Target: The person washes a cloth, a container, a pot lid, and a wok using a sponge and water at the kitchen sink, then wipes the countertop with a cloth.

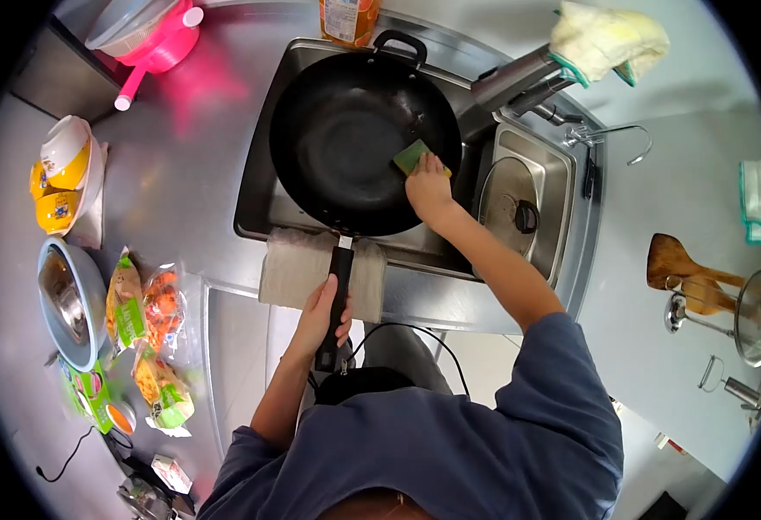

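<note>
A large black wok (pixel 346 143) rests over the sink (pixel 255 195), its inside facing up. My left hand (pixel 321 316) is closed around the wok's long black handle (pixel 340 273), which points toward my body. Inside the wok, at its right side, my right hand (pixel 430 184) presses a green scouring sponge (pixel 412 157) against the wall. A bit of yellow shows at the sponge's edge by my fingers. Under the handle, a grey cloth (pixel 289 273) hangs over the counter's front edge.
Right of the wok, a glass lid (pixel 506 195) lies in the small basin (pixel 558 208). The faucet (pixel 519 78) carries a pale cloth (pixel 605 39). Bowls (pixel 67 169), a blue basin (pixel 94 269) and food packets (pixel 125 303) stand left. An orange bottle (pixel 348 19) is behind the wok.
</note>
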`<state>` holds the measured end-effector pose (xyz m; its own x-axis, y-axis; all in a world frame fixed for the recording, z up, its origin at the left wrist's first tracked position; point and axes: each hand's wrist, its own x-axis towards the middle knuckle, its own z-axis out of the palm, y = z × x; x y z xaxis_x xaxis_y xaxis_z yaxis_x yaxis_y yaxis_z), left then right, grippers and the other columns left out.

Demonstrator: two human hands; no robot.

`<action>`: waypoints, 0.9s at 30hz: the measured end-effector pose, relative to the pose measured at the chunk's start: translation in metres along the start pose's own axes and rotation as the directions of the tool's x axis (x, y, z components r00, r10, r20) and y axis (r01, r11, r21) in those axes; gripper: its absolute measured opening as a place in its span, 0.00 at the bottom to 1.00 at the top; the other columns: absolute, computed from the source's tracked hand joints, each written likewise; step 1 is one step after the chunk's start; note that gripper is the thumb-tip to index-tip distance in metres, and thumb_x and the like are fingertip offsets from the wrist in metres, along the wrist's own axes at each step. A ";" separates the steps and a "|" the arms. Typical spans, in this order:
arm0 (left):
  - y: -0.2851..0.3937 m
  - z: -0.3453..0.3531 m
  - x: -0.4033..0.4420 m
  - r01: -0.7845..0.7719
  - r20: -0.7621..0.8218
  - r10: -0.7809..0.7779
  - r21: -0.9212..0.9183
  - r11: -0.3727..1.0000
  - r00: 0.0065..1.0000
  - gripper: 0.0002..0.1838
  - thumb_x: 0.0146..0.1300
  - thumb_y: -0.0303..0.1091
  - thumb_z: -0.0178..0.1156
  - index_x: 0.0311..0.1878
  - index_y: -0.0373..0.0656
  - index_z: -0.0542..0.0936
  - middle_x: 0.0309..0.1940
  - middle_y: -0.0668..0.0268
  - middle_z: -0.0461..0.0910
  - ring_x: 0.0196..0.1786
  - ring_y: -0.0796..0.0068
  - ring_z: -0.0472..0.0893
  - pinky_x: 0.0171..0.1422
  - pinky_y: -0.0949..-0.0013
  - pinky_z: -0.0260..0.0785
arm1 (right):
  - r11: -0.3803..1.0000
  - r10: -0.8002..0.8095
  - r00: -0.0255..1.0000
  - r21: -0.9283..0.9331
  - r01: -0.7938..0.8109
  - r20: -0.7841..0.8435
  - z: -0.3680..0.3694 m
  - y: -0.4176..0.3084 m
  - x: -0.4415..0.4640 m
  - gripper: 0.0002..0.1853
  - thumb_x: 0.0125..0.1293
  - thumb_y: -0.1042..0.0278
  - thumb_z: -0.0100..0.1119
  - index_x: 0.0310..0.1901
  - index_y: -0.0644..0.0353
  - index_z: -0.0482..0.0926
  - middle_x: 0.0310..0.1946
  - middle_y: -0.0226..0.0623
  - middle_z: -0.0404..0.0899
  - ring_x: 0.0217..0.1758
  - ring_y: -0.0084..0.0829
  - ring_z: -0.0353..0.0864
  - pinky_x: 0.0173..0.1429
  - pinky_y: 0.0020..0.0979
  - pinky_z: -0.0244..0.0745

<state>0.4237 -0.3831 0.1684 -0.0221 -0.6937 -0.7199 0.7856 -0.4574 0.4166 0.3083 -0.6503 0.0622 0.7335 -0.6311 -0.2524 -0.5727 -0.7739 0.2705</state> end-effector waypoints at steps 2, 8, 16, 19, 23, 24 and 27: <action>-0.006 -0.005 0.008 0.042 -0.007 -0.042 0.005 0.999 0.999 0.27 0.70 0.60 0.39 0.39 0.41 0.67 0.15 0.69 0.63 0.10 0.81 0.63 0.11 0.75 0.56 | 0.989 0.125 0.990 -0.077 -0.130 -0.058 0.020 -0.003 0.030 0.22 0.61 0.68 0.49 0.54 0.74 0.73 0.62 0.62 0.62 0.69 0.56 0.57 0.72 0.48 0.48; 0.000 -0.006 0.014 0.142 0.016 -0.142 -0.012 0.990 0.990 0.27 0.70 0.60 0.39 0.40 0.41 0.67 0.14 0.69 0.64 0.10 0.80 0.62 0.10 0.75 0.55 | 0.980 -0.021 0.950 -0.193 -0.041 -0.311 0.019 -0.016 0.125 0.27 0.62 0.71 0.45 0.61 0.79 0.63 0.64 0.65 0.58 0.69 0.55 0.57 0.73 0.45 0.49; 0.014 -0.015 0.009 0.108 -0.015 -0.108 0.023 0.994 0.994 0.26 0.70 0.58 0.40 0.41 0.40 0.67 0.14 0.70 0.63 0.09 0.81 0.61 0.11 0.75 0.56 | 0.929 -0.360 0.878 -0.031 0.369 -0.316 0.030 0.027 0.034 0.18 0.59 0.73 0.49 0.51 0.70 0.72 0.59 0.50 0.66 0.64 0.49 0.65 0.51 0.33 0.79; 0.014 -0.018 0.011 0.134 0.025 -0.133 -0.015 0.991 0.991 0.25 0.71 0.57 0.40 0.41 0.40 0.67 0.14 0.70 0.63 0.10 0.81 0.62 0.11 0.75 0.56 | 0.959 -0.278 0.892 -0.056 0.276 -0.358 0.009 0.047 0.097 0.14 0.57 0.75 0.50 0.46 0.67 0.73 0.51 0.46 0.69 0.51 0.43 0.71 0.45 0.33 0.76; 0.011 -0.019 0.020 0.157 -0.043 -0.154 0.080 0.984 0.987 0.25 0.71 0.56 0.40 0.41 0.40 0.68 0.14 0.69 0.63 0.10 0.81 0.62 0.11 0.75 0.57 | 0.838 0.015 0.843 0.467 0.283 -0.538 -0.001 -0.018 0.173 0.14 0.54 0.77 0.52 0.45 0.65 0.71 0.46 0.46 0.69 0.48 0.46 0.71 0.52 0.40 0.70; 0.011 -0.018 0.022 0.160 -0.046 -0.157 0.075 0.984 0.987 0.25 0.71 0.56 0.40 0.41 0.40 0.68 0.14 0.69 0.63 0.10 0.81 0.62 0.11 0.75 0.57 | 0.721 0.029 0.818 0.579 0.381 -0.574 -0.002 -0.045 0.170 0.15 0.55 0.77 0.52 0.46 0.65 0.71 0.46 0.46 0.70 0.48 0.47 0.71 0.52 0.41 0.70; 0.022 -0.024 0.018 0.120 -0.100 -0.104 0.171 0.978 0.990 0.24 0.71 0.55 0.41 0.41 0.38 0.67 0.14 0.69 0.64 0.10 0.81 0.62 0.12 0.75 0.56 | 0.481 -0.431 0.762 0.592 0.647 -0.483 -0.024 -0.078 0.098 0.17 0.56 0.77 0.52 0.49 0.62 0.71 0.46 0.48 0.72 0.51 0.49 0.72 0.55 0.40 0.71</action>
<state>0.4554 -0.3920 0.1513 -0.0419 -0.5834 -0.8111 0.6601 -0.6255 0.4159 0.4334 -0.6503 0.0391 0.9827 -0.1214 0.1398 -0.0174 -0.8123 -0.5830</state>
